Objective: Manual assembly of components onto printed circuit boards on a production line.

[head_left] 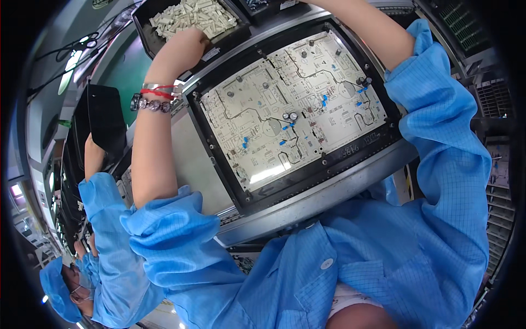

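My left hand (185,48) reaches into a black bin (143,30) heaped with small white plastic connectors (192,15) at the top. Its fingers are buried among the connectors, so the grip is hidden. Red and beaded bracelets (155,97) circle that wrist. Below the bin lies a large pale circuit board (290,104) with blue parts and dark cylinders, set in a black carrier frame (219,159). My right forearm (367,27) crosses the board's far right corner and leaves the picture at the top; the hand itself is out of sight.
The carrier rests on a curved metal rail (329,200). To the left, a co-worker in a blue coat (104,219) lifts an arm toward a black tray (107,118). More dark bins (257,6) stand at the top, racks (493,98) at the right.
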Demonstrator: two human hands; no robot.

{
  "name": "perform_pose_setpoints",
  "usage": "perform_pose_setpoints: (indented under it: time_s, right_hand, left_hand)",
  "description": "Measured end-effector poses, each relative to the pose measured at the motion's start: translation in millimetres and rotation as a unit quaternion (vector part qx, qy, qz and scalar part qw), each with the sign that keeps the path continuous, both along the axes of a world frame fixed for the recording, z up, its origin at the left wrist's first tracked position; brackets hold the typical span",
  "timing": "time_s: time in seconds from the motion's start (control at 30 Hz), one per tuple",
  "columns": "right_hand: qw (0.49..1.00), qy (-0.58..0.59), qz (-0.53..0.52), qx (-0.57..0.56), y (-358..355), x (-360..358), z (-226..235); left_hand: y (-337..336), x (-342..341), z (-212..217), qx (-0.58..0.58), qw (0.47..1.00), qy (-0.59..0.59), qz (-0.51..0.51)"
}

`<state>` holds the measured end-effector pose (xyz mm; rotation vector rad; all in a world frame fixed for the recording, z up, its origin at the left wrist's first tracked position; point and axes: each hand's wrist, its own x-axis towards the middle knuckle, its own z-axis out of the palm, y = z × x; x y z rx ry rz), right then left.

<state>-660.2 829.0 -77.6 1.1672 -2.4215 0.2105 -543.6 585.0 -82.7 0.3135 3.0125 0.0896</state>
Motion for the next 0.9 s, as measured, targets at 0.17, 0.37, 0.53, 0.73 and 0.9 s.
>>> perform_pose_setpoints:
  time_s: [0.17,0.37,0.53,0.73,0.9]
  right_hand:
    - [0.994,0.017,-0.011,-0.106,16,5,-2]
    - [0.967,-0.079,0.015,-0.240,23,57,28]
    - [0.877,-0.408,0.082,-0.240,23,143,16]
    - [0.810,-0.541,0.216,-0.074,7,200,-27]
    - [0.723,-0.657,0.211,-0.029,-2,215,-41]
  left_hand:
    - [0,4,1,0.010,0.995,0.086,-0.040]
    - [34,46,32,-0.037,0.958,0.283,-0.011]
    - [70,83,47,0.317,0.880,0.345,0.081]
    - [51,136,18,0.456,0.842,0.209,0.199]
    - [32,175,-31,0.573,0.782,0.098,0.224]
